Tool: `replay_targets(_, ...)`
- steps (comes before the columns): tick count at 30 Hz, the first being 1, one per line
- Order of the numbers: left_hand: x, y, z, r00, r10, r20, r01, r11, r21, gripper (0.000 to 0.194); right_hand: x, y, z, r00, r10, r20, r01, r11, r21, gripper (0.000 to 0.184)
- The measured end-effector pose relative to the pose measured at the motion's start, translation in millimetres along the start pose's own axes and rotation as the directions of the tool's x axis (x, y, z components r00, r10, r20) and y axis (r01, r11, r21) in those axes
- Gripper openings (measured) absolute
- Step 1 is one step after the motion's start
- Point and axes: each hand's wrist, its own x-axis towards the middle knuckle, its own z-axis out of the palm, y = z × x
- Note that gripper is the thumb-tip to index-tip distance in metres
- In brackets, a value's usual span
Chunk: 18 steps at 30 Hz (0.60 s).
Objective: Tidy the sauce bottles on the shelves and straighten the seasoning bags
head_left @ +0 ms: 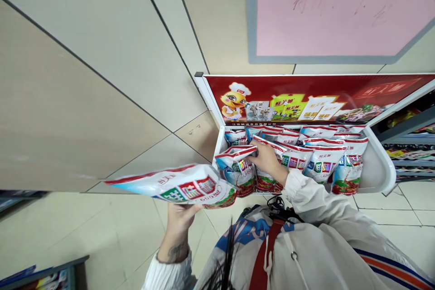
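My left hand (183, 218) is closed around the lower part of a white, red and green seasoning bag (190, 188) marked 600 g. That bag lies tilted on its side in the air, left of the display shelf. My right hand (267, 158) reaches into the shelf, its fingers closed at the top right corner of the front left seasoning bag (238, 172); some of the fingers are hidden. Similar bags, such as a front right seasoning bag (350, 167), stand upright in rows beside and behind it.
The white display shelf (377, 167) has a red printed back panel (306, 86). A pink handwritten sign (333, 13) in a grey frame hangs above it. Store racks (411, 154) stand to the right, and another rack (71, 272) is at the lower left. Tiled wall (102, 77) rises behind.
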Motion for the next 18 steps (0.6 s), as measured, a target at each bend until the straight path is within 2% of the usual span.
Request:
replay_targets(2,1.2,0.3,-0.7,1.000,0.024,-0.003,-0.024,1.000,-0.010,0.059,2.2,-3.1,9.3,0.995,0.088,-0.041,-0.090,0.994,-0.054,0.036)
replay_targets(4,0.9,0.1,2.1,0.999,0.041,0.011,-0.041,0.999,0.003,0.058,0.3,-4.6,10.7,0.992,0.118,-0.036,-0.121,0.989,-0.083,0.056)
replay_targets(6,-1.1,-0.1,7.1,0.999,0.051,0.018,-0.051,0.998,0.023,0.059,-9.0,-1.6,-0.2,0.997,0.075,-0.024,-0.076,0.994,-0.076,0.075)
replay_targets(7,-2.2,-0.1,10.0,0.998,0.053,0.018,-0.054,0.998,0.028,0.058,-16.3,2.0,-10.3,0.999,0.035,-0.042,-0.037,0.998,-0.060,0.076)
replay_targets(8,-3.3,-0.1,13.2,0.998,0.053,0.016,-0.054,0.998,0.025,0.057,-24.8,7.2,-22.6,0.996,-0.004,-0.091,0.000,0.999,-0.050,0.071)
replay_targets(10,-4.0,-0.6,20.0,0.999,0.043,0.024,-0.043,0.999,-0.004,0.055,-42.1,21.1,-49.5,0.969,-0.061,-0.241,0.040,0.995,-0.092,0.046)
replay_targets(12,-2.3,-2.3,27.6,0.998,0.026,0.049,-0.023,0.998,-0.061,0.052,-54.9,37.5,-71.4,0.936,-0.100,-0.337,0.020,0.972,-0.233,0.030)
replay_targets(13,-0.7,-3.6,31.8,0.998,0.022,0.058,-0.017,0.996,-0.093,0.051,-58.7,45.5,-78.1,0.936,-0.120,-0.332,0.010,0.949,-0.315,0.027)
replay_targets(16,4.8,-7.2,46.4,0.995,0.029,0.099,-0.017,0.992,-0.122,0.052,-62.4,63.7,-81.2,0.968,-0.162,-0.190,0.039,0.851,-0.523,0.013)
replay_targets(18,6.4,-6.0,59.1,0.978,0.035,0.204,-0.026,0.999,-0.046,0.050,-64.8,70.3,-77.3,0.973,-0.198,-0.117,0.087,0.789,-0.608,0.011)
